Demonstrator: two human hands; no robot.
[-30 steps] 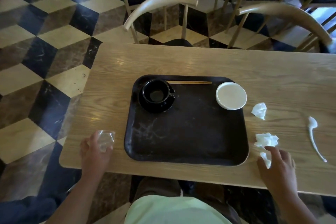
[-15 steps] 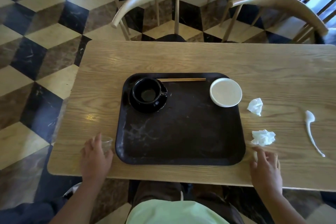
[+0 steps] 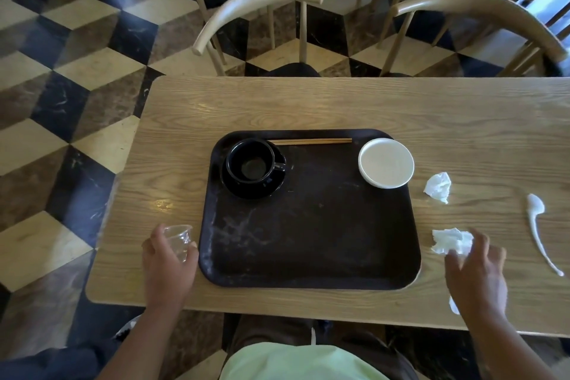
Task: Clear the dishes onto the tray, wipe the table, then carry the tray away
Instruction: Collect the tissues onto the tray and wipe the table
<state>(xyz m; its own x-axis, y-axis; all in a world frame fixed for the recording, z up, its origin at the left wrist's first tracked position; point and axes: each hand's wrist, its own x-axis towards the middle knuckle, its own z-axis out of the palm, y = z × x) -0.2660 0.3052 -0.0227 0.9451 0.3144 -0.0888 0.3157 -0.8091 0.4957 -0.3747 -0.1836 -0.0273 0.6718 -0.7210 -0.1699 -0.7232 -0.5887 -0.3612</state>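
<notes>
Left hand [image 3: 168,259] is wrapping the clear cup [image 3: 179,239] at the tray's [image 3: 308,256] 8 o'clock, right hand [image 3: 475,274] now spreading onto the crumpled napkin [image 3: 448,241] at 3 o'clock — white scrap tucked beneath — both heading trayward, counter [image 3: 308,102] unwiped.

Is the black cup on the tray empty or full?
Nearly empty: the black cup stands upright on its saucer, with its bare bottom showing only a faint residue.

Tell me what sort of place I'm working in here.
Most likely a café or casual restaurant dining room. A serving tray with a used cup and saucer sits on a wooden table, and several matching chairs stand on a patterned marble floor.
</notes>
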